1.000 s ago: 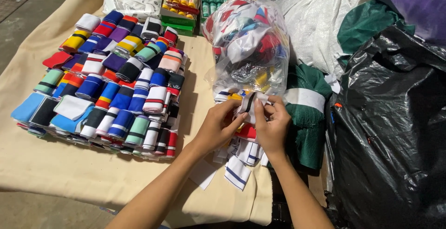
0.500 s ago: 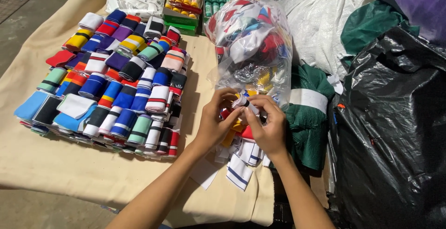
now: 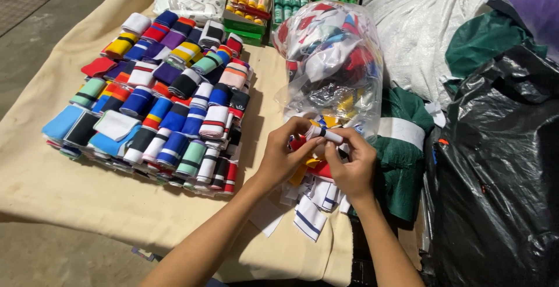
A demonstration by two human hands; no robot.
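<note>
Cream cloth (image 3: 70,199), black bag (image 3: 495,176), green fabric (image 3: 402,164), white strips (image 3: 308,220) with navy stripes.

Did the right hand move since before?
Yes. The right hand slid a little left, toward the left hand, below the clear bag.
</note>
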